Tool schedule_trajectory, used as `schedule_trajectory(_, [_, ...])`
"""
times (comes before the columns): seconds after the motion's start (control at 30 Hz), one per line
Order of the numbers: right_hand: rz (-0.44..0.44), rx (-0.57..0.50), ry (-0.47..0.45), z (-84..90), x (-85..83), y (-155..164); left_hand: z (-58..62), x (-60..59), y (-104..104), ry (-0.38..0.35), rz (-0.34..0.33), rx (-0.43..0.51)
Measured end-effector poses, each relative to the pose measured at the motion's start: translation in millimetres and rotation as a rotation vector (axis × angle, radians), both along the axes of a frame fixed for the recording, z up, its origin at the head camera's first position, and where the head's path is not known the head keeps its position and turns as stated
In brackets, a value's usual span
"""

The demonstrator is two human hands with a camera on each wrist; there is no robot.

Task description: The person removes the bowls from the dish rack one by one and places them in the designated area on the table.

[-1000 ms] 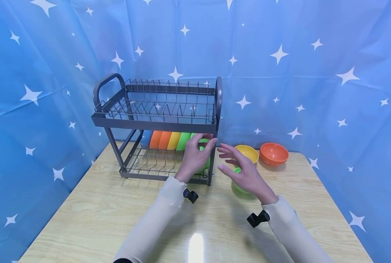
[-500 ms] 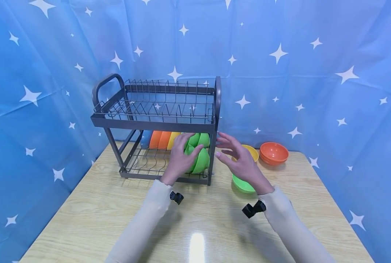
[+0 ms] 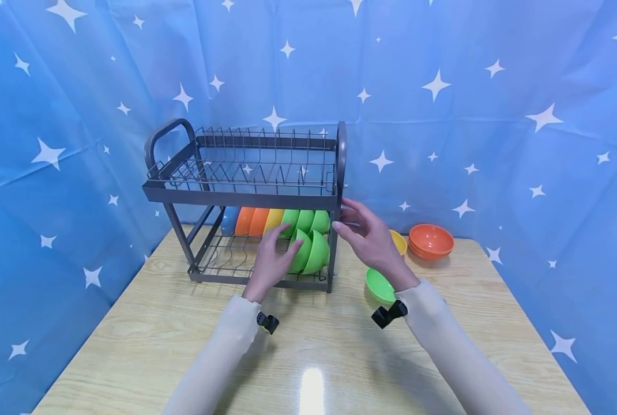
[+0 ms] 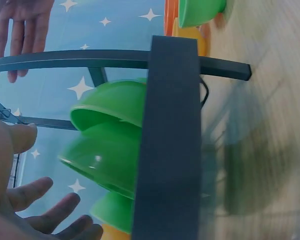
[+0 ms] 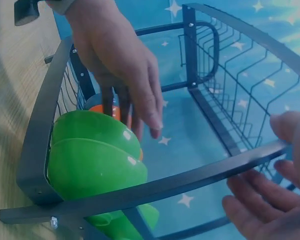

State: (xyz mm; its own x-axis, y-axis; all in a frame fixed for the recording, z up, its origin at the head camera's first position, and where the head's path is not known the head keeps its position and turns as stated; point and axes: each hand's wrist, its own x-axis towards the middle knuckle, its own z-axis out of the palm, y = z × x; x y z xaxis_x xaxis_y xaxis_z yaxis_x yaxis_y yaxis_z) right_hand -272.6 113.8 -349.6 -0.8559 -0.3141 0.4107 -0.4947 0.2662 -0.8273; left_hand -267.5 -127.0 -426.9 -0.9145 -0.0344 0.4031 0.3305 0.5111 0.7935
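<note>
A dark two-tier dish rack (image 3: 241,199) stands on the table. On its lower tier, two green bowls (image 3: 317,253) tilt on edge at the front right, nested closely. Behind them a row of bowls leans: more green ones (image 3: 290,221), a yellow bowl (image 3: 273,220), orange bowls (image 3: 244,221) and a blue bowl (image 3: 229,220). My left hand (image 3: 270,263) hovers just left of the front green bowls, fingers spread and holding nothing. Beside the rack's right post is my right hand (image 3: 375,245), thumb and fingers apart on either side of it; whether they touch it I cannot tell.
Right of the rack, a green bowl (image 3: 378,286) sits on the wooden table (image 3: 184,346), partly behind my right wrist. Further back are a yellow bowl (image 3: 399,242) and stacked orange bowls (image 3: 432,241). A starry blue curtain (image 3: 495,144) hangs behind.
My left hand has drawn back leftward from the front green bowls, uncovering them. My right hand has moved slightly left, up to the rack's right post. The bowls stay put.
</note>
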Motion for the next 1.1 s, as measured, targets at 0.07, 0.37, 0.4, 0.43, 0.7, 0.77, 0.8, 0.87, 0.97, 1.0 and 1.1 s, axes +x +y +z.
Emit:
schedule_trajectory(0.07, [-0.023,0.006,0.001,2.0,-2.8,-3,-4.6,-0.1,0,-0.022,-0.006,0.027])
schedule_trajectory(0.37, [-0.089,0.028,0.001,3.9,-10.9,-6,-16.9,1.6,3,-0.104,-0.042,0.114])
schedule_trajectory(0.4, [-0.091,0.032,0.004,3.7,-11.1,-6,-17.3,1.9,3,-0.105,-0.036,0.112])
schedule_trajectory(0.43, [-0.092,0.037,0.006,3.8,-11.0,-6,-17.6,2.3,4,-0.106,-0.028,0.111])
schedule_trajectory(0.7, [-0.087,0.042,0.028,5.9,-9.3,-7,-17.0,2.2,6,-0.055,0.014,0.096])
schedule_trajectory(0.77, [-0.085,0.040,0.028,6.3,-9.0,-8,-16.9,2.2,7,-0.052,0.021,0.097])
schedule_trajectory(0.8, [-0.085,0.040,0.027,6.4,-8.8,-8,-16.8,2.0,7,-0.054,0.023,0.098])
schedule_trajectory(0.87, [-0.088,0.044,0.023,6.9,-8.5,-9,-16.9,1.6,7,-0.060,0.030,0.103])
schedule_trajectory(0.97, [-0.096,0.050,0.017,6.8,-8.0,-9,-16.8,1.0,7,-0.061,0.037,0.106])
schedule_trajectory(1.0, [-0.095,0.049,0.017,6.7,-8.0,-9,-16.7,0.9,8,-0.059,0.040,0.103])
schedule_trajectory(1.1, [-0.088,0.041,0.016,6.4,-7.9,-9,-16.7,1.0,8,-0.051,0.048,0.097])
